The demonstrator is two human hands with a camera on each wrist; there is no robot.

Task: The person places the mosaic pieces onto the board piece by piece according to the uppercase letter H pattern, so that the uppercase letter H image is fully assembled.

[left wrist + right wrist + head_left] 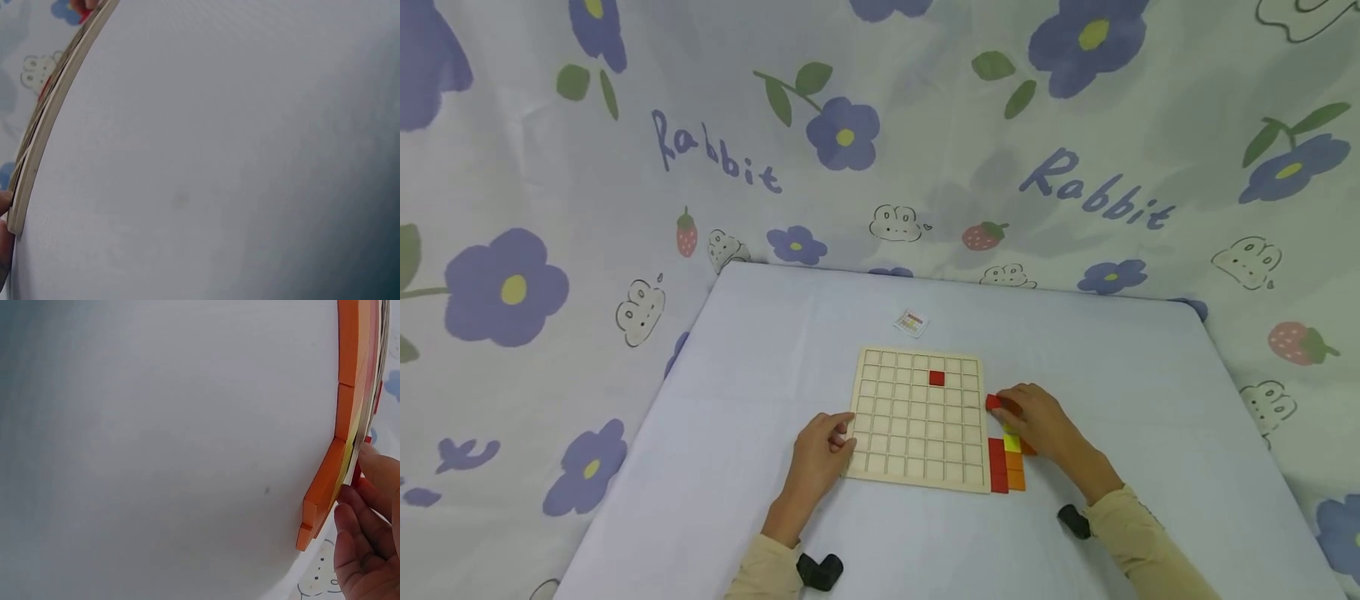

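Observation:
A square wooden grid board [917, 486] lies flat on the table, with one red tile [937, 378] seated in a cell of its upper right part. My left hand [816, 458] rests against the board's left edge, thumb and index fingertips touching the rim. Just off the board's right side, my right hand [1037, 421] pinches a red square tile [993, 402] between thumb and fingers. Below and under that hand lie red tiles [998, 467], orange tiles [1015, 471] and a yellow tile [1012, 443], set edge to edge. In the right wrist view, orange tiles [325, 478] stand beside the fingertips.
A small printed card [912, 322] lies beyond the board's far edge. White cloth covers the table [760, 358], and a patterned curtain [880, 183] hangs behind it. Black straps or devices [820, 572] sit by both wrists.

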